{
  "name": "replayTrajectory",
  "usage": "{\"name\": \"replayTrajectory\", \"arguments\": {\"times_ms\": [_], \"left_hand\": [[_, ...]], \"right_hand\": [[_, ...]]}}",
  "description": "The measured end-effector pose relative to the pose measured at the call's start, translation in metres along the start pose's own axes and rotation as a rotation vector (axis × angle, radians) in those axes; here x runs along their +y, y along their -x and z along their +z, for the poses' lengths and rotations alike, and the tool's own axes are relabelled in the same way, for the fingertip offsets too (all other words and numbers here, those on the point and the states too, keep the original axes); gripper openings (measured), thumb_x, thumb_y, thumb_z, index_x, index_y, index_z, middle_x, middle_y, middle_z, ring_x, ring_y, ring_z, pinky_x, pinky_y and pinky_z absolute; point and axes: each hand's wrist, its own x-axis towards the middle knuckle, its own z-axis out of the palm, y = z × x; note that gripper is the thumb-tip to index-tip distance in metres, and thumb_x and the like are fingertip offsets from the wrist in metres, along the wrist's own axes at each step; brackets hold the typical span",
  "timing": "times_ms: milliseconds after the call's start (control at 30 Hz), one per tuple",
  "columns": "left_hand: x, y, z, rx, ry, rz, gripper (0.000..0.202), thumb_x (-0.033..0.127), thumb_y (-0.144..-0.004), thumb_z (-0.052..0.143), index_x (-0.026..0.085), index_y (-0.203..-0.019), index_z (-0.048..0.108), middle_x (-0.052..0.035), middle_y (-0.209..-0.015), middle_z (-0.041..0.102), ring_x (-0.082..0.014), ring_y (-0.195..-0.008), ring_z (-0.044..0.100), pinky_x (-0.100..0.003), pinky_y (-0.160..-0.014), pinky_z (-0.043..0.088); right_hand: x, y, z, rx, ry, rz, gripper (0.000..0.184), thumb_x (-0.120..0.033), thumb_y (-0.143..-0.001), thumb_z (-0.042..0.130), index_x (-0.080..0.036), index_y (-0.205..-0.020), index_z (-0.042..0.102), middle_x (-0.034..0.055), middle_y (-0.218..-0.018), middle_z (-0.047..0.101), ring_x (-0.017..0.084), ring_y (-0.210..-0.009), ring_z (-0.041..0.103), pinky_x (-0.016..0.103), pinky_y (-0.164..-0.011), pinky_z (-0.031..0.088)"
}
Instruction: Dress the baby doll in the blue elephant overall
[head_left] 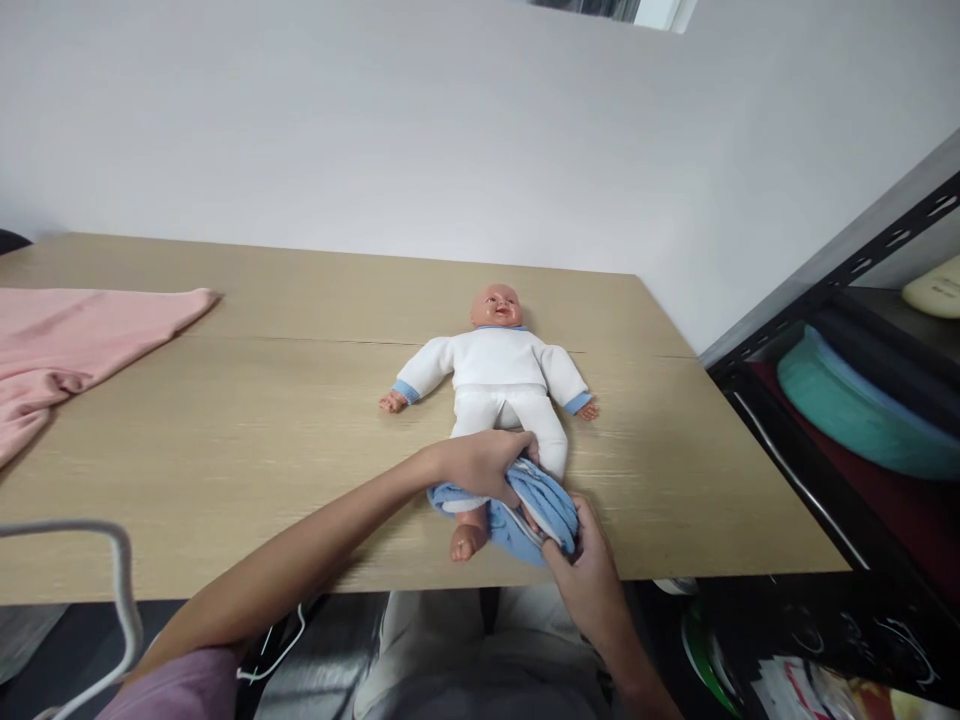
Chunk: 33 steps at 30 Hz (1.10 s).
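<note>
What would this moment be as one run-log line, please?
left hand: grips blue garment | right hand: grips blue garment | baby doll: supine on table | pink cloth: table's left

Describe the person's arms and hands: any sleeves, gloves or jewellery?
No gloves, rings or watch show on the left hand or right hand. The left arm is uncovered up to a short mauve sleeve. The right forearm is uncovered; any sleeve is out of frame.

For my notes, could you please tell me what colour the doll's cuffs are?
The cuffs are light blue; head view.
</note>
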Motion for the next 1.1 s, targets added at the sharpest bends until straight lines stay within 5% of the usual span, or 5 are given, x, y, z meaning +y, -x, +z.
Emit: {"name": "replayTrajectory", "arguments": {"times_ms": [100, 367, 633, 867, 1100], "left_hand": [[-0.005, -0.001, -0.002, -0.013, 0.086, 0.008, 0.06, 0.024, -0.076, 0.085, 0.021, -0.129, 0.056, -0.0039, -0.114, 0.072, -0.0259, -0.102, 0.07, -0.033, -0.086, 0.053], [-0.028, -0.015, 0.003, 0.006, 0.413, 0.125, 0.063, 0.021, -0.067, 0.084, 0.023, -0.123, 0.055, -0.0067, -0.13, 0.066, -0.0297, -0.129, 0.064, -0.039, -0.108, 0.052], [-0.022, -0.008, -0.003, 0.047, 0.399, 0.121, 0.049, 0.022, -0.064, 0.09, 0.02, -0.105, 0.061, -0.0004, -0.102, 0.063, -0.0218, -0.094, 0.063, -0.032, -0.084, 0.05], [-0.021, -0.002, -0.011, -0.032, 0.276, 0.109, 0.033, 0.027, -0.07, 0.083, 0.021, -0.095, 0.062, 0.0043, -0.082, 0.054, -0.017, -0.075, 0.054, -0.028, -0.066, 0.04], [0.001, 0.01, -0.021, 0.083, -0.137, 0.119, 0.038, 0.037, -0.082, 0.086, 0.022, -0.109, 0.064, 0.0029, -0.08, 0.057, -0.02, -0.074, 0.055, -0.03, -0.066, 0.034]], "right_hand": [[-0.008, -0.002, 0.006, 0.203, 0.096, 0.062, 0.045, -0.04, -0.083, 0.067, -0.021, -0.124, 0.068, 0.0116, -0.118, 0.079, 0.034, -0.108, 0.074, 0.046, -0.096, 0.061], [-0.015, -0.004, 0.018, 0.178, -0.07, 0.015, 0.036, -0.037, -0.086, 0.072, -0.023, -0.119, 0.065, 0.0082, -0.108, 0.082, 0.029, -0.099, 0.079, 0.039, -0.088, 0.065], [-0.009, -0.009, 0.018, 0.251, -0.221, -0.148, 0.057, -0.019, -0.085, 0.074, -0.026, -0.137, 0.053, 0.0155, -0.135, 0.077, 0.026, -0.116, 0.08, 0.037, -0.094, 0.067], [-0.013, -0.029, -0.012, 0.134, 0.088, -0.264, 0.027, -0.023, -0.09, 0.07, -0.022, -0.117, 0.071, 0.0089, -0.108, 0.082, 0.027, -0.099, 0.079, 0.036, -0.088, 0.064], [-0.041, -0.065, -0.049, -0.251, 0.332, -0.403, 0.009, -0.014, -0.085, 0.067, -0.024, -0.084, 0.066, 0.0001, -0.083, 0.07, 0.021, -0.079, 0.065, 0.032, -0.073, 0.05]]}}
